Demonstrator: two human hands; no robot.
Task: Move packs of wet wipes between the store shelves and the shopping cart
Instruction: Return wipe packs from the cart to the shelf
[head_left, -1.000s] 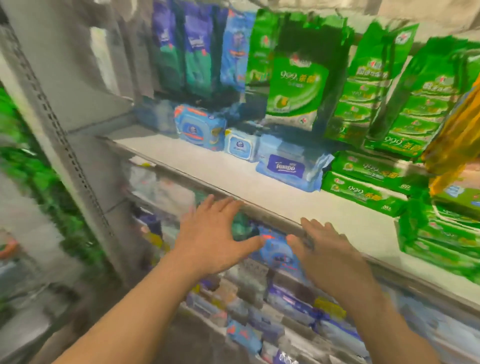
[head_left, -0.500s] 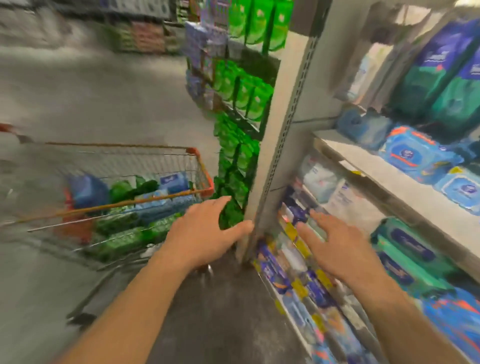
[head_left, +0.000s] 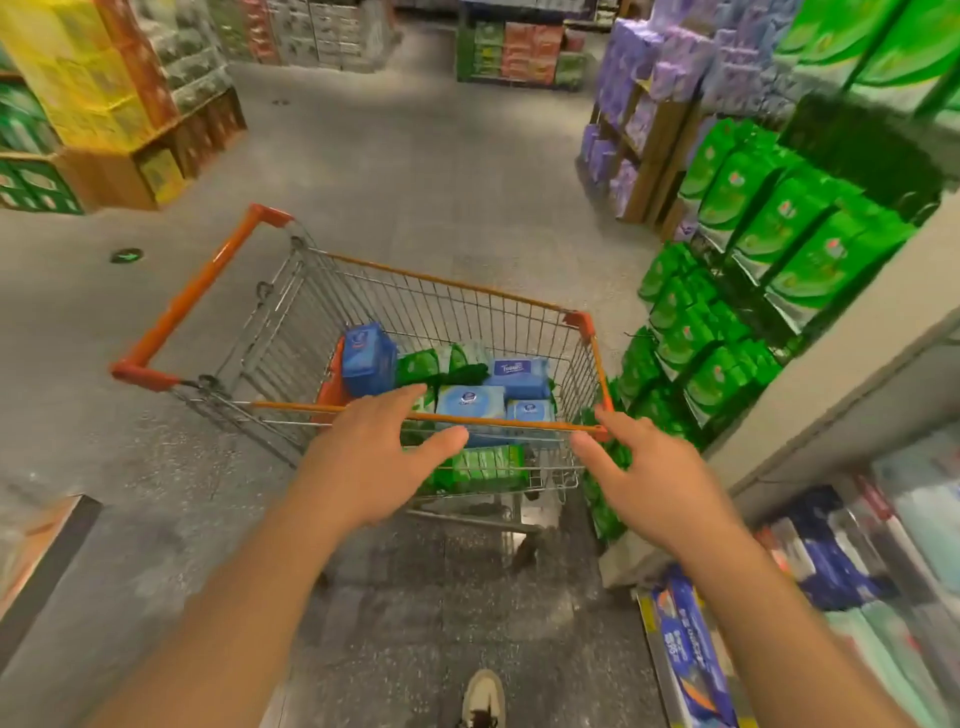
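A wire shopping cart (head_left: 431, 306) with orange trim stands in front of me, its handle (head_left: 200, 291) at the far left. Inside lie several wipe packs: a dark blue pack (head_left: 366, 358) on end, light blue packs (head_left: 470, 408), a blue Tempo pack (head_left: 517, 371) and green packs (head_left: 485, 467). My left hand (head_left: 363, 462) hovers over the cart's near rim with fingers spread, holding nothing. My right hand (head_left: 649, 467) is spread too, empty, just outside the cart's near right corner.
Store shelves (head_left: 831, 395) run along the right, with green packs (head_left: 753, 291) higher up and blue and pale packs (head_left: 841, 571) lower down. Stacked boxes (head_left: 104, 93) stand at the far left. Grey aisle floor (head_left: 426, 156) stretches beyond the cart. My shoe (head_left: 483, 696) shows at the bottom.
My view has swung left from the shelf to the cart. Both empty hands have travelled with it and now hang over the cart's near rim.
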